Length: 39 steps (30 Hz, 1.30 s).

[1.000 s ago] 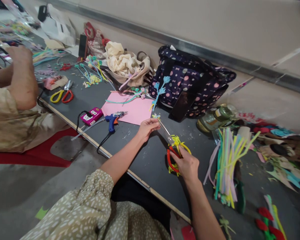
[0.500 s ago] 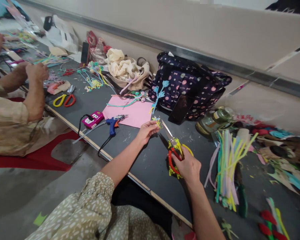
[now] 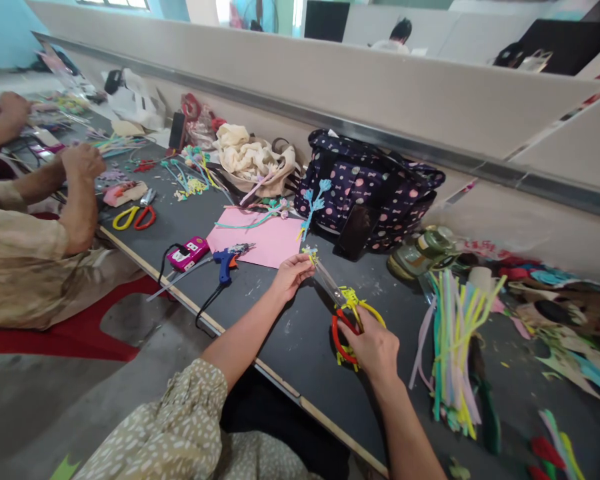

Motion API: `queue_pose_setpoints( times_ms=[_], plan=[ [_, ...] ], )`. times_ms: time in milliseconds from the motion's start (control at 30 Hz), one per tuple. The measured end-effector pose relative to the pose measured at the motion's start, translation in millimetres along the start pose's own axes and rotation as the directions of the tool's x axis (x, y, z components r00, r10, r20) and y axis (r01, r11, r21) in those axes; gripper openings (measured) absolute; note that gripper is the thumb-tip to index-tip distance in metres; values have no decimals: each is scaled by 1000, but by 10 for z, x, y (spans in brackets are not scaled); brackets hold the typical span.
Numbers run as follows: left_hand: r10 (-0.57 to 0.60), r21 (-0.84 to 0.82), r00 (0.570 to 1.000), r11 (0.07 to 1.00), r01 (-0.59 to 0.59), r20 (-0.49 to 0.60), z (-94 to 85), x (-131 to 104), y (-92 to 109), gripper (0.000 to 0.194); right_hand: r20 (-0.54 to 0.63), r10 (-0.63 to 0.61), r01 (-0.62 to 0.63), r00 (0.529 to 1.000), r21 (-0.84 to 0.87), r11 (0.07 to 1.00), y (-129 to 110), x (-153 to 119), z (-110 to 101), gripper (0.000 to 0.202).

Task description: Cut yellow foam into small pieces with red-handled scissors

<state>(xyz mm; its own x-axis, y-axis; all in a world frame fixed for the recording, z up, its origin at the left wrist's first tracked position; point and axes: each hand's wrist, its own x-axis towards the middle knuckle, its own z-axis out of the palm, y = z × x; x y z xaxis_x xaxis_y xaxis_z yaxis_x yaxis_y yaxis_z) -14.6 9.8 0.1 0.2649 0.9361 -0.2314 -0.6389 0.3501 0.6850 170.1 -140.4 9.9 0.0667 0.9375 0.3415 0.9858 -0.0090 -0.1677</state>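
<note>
Between the fingertips of my left hand (image 3: pixel 294 275) is a small yellow and pale craft flower (image 3: pixel 311 253), pinched close. My right hand (image 3: pixel 376 343) grips a pair of scissors (image 3: pixel 347 310) by its red and yellow handles. The blades point up and left, their tips at the small flower. Beneath the scissors lies a heap of small yellow pieces (image 3: pixel 349 360), partly hidden by the handles and my hand. Just beyond my left hand are a pink sheet (image 3: pixel 260 241) and a light blue flower stem (image 3: pixel 314 207).
A blue glue gun (image 3: pixel 225 261) and a magenta power strip (image 3: pixel 190 253) lie to the left. Behind stand a dark patterned bag (image 3: pixel 330 173) with a phone (image 3: pixel 357 230) and a glass jar (image 3: pixel 420 252). Colored strips (image 3: pixel 455 347) are at right. A co-worker's hands (image 3: pixel 83 160) are at far left.
The scissor blades have come together, and their tips now meet the small flower in my left hand. My view has tilted upward, showing more beyond the partition.
</note>
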Motion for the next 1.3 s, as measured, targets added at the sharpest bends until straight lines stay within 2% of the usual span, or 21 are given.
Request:
queue_pose_setpoints(
  times_ms=[567, 800, 1300],
  plan=[
    [0, 8, 1000, 1000, 0, 6, -23, 10, -1, 29, -40, -42, 42, 998, 5, 999, 9, -11, 38, 46],
    [23, 40, 999, 999, -25, 47, -36, 8, -14, 26, -69, -55, 54, 996, -10, 998, 33, -21, 69, 47],
    [-21, -26, 999, 999, 22, 24, 18, -21, -7, 21, -79, -30, 28, 996, -26, 999, -4, -19, 67, 49]
  ],
)
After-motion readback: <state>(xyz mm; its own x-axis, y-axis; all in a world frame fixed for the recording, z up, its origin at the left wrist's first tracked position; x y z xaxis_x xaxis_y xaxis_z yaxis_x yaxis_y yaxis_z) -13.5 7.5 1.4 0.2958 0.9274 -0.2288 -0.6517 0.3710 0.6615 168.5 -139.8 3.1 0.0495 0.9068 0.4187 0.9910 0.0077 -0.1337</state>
